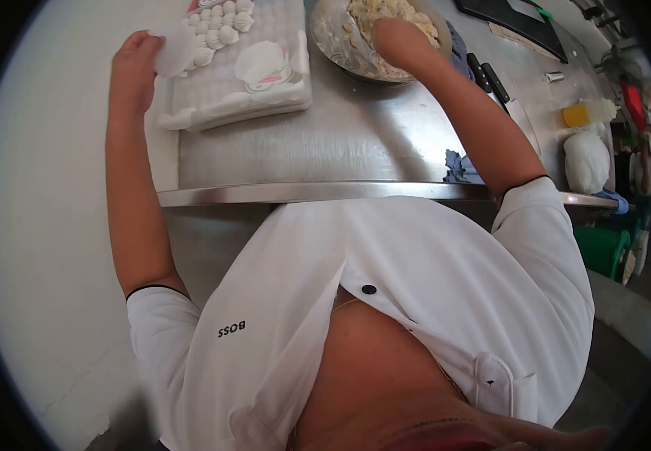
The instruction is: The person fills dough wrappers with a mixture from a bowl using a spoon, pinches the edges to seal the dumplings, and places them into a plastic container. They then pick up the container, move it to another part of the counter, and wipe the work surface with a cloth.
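My left hand (136,71) holds a thin white dough wrapper (176,51) at the left edge of a white tray (265,101). Several folded dumplings (220,22) lie in rows at the tray's far end, and a loose wrapper (261,60) rests on the tray. My right hand (402,41) reaches into a metal bowl (333,45) of pale filling (385,11); its fingers are hidden in the bowl, so what it grips is unclear.
The steel table (325,146) has a raised front edge close to my body. Black-handled knives (491,79), a blue cloth (457,167), a yellow bottle (585,114) and a white bag (587,161) lie to the right. A green bin (603,248) stands below.
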A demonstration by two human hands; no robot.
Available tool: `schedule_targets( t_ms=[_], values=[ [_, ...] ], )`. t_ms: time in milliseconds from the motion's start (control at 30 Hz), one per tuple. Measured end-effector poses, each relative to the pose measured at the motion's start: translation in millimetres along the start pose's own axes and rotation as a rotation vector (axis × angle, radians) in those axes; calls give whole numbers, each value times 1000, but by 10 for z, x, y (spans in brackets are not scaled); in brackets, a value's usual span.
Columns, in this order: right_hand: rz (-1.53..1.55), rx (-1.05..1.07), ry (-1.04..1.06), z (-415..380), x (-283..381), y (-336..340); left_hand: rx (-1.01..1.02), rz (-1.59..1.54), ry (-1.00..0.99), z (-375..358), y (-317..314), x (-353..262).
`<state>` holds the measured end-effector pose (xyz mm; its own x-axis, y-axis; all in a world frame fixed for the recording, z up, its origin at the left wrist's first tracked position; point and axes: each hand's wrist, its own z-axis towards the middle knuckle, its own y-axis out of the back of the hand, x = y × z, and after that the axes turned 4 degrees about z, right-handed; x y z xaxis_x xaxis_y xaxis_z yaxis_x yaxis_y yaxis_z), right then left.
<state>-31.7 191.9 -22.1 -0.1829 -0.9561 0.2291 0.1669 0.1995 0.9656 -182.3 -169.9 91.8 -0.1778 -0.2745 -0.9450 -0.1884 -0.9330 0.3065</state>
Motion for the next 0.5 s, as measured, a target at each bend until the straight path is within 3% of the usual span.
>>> schedule_targets(
  t_ms=[33, 100, 133, 200, 333, 400, 433, 500],
  values=[
    [1, 2, -1, 35, -40, -25, 1, 1, 1, 33, 42, -32],
    [-48, 35, 51, 157, -142, -88, 225, -524, 84, 73, 100, -126],
    [-47, 34, 51, 168, -175, -133, 224, -522, 83, 48, 83, -172],
    [-128, 197, 52, 169, -235, -211, 238, -872, 152, -95, -8, -258],
    [-84, 268, 109, -109, -293, -76, 103, -967, 90, -440, -184, -467],
    [53, 168, 139, -250, -353, 44, 632, -1170, -25, -432, -34, -274],
    [55, 169, 136, -225, -370, 110, 633, -1168, -22, -484, -122, -219],
    [52, 293, 74, -126, -416, 201, 617, -1057, 199, -655, -465, -79]
  ],
)
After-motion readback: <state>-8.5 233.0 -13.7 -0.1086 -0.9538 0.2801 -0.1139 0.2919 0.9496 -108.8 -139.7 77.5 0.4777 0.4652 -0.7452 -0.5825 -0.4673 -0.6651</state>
